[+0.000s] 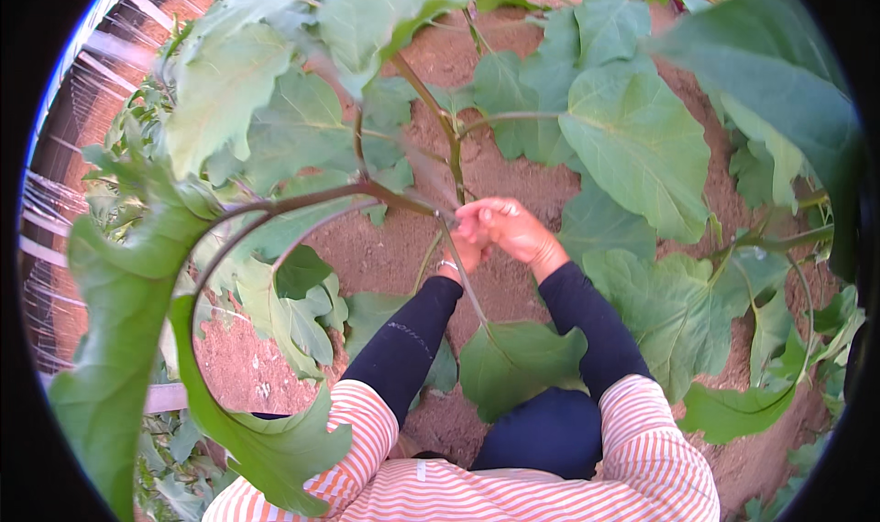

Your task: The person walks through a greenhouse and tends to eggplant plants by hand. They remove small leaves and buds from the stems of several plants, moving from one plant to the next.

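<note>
Both my hands are together in the middle of the view, over bare soil and amid the stems of a large-leaved plant. My left hand [469, 247], with a thin band at the wrist, is partly hidden behind a stalk and my other hand. My right hand [510, 228] reaches in from the right, its fingers bent against the left one. Just above them a purplish branch [399, 199] runs left, and a green stem [454, 154] stands upright. From that branch a thin leaf stalk [467, 281] hangs to a green leaf [519, 367] between my forearms. Whether the fingers hold anything cannot be seen.
Broad leaves crowd both sides, with a big one [632, 144] at the right and a curled one [124, 281] close at the left. Reddish soil [447, 54] shows between them. White strips [110, 72] and a dark edge lie at the far left. My bent knee [543, 432] is below.
</note>
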Tool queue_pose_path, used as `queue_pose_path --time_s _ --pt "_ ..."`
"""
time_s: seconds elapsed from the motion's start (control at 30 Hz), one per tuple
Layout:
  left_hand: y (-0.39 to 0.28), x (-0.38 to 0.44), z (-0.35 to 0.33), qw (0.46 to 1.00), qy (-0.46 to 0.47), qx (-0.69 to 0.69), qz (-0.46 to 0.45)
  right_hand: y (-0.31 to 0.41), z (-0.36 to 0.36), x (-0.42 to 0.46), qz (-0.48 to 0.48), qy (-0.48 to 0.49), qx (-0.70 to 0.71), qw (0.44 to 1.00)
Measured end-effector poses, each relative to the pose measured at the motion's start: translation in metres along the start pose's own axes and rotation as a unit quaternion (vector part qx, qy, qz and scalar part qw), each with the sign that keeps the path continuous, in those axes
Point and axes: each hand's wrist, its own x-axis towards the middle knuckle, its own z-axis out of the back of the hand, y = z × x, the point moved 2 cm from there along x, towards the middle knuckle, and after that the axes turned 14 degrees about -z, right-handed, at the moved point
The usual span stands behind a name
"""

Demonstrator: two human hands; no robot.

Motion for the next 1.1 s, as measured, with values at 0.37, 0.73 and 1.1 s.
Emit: queue_pose_path --time_s 0.37,0.73,1.1 --pt "0.011 -0.034 -0.008 0.983 0.001 -0.13 0.126 -0.001 0.03 0.011 -0.084 0.002 -0.044 0.995" --pt "0.042 -0.029 0.022 0.939 -0.231 -0.226 0.115 -0.013 0.098 0.046 -0.163 -0.19 -0.255 0.934" --pt "0.078 0.016 0.035 0.945 -0.279 0.093 -0.141 -0.039 0.094 0.084 -0.274 -0.358 -0.512 0.731"
